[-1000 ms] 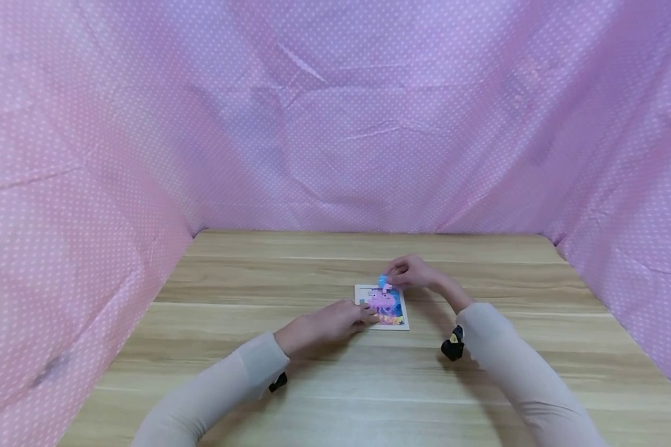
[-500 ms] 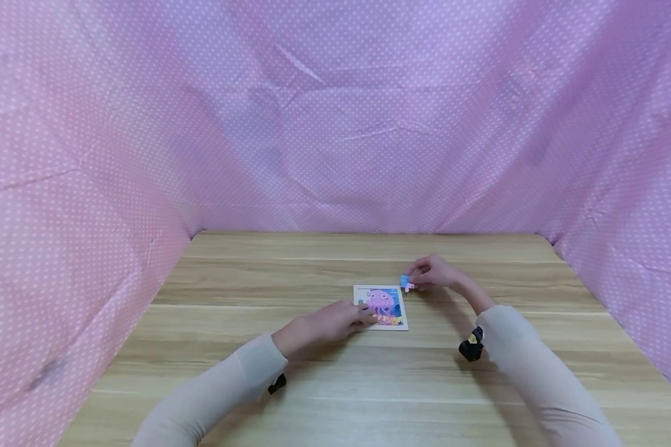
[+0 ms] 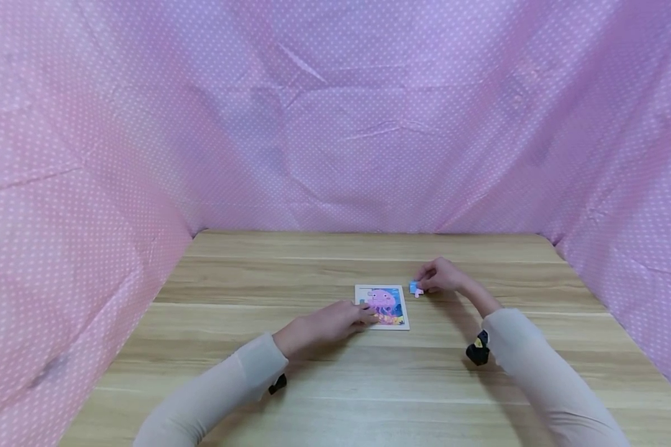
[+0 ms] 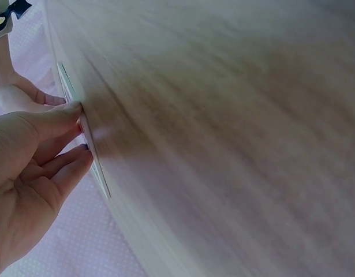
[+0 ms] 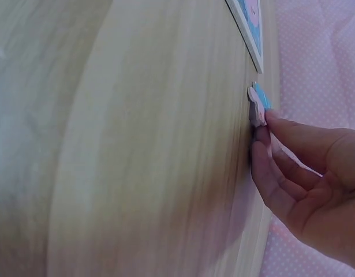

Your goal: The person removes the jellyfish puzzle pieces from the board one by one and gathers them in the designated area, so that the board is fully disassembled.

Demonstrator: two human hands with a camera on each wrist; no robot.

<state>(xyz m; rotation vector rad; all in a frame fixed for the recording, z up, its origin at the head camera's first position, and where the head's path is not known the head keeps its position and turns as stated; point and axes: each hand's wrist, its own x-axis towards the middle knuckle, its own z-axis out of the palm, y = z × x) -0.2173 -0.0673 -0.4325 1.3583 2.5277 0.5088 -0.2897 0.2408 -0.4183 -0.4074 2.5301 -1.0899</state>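
Note:
A square jigsaw board (image 3: 406,315) with a pale frame and a pink jellyfish picture lies on the table. My left hand (image 3: 343,320) rests on its lower left part, fingertips over the picture. In the left wrist view, the thumb and fingertips of the left hand (image 4: 36,161) touch the board near its edge (image 4: 102,182). To the right of the board, my right hand (image 3: 443,275) pinches a blue-and-pink jigsaw piece (image 3: 414,288) between thumb and fingers. The right wrist view shows this piece (image 5: 257,107) close over the table, near a corner of the frame.
The wooden table (image 3: 313,397) extends around both hands. A pink cloth (image 3: 335,124) with white dots hangs behind it and along both sides. Black devices sit at the wrists, one at the right sleeve (image 3: 478,349).
My right hand has moved right with the jigsaw piece, from over the board's top edge to the table beside it. The left hand has stayed on the board.

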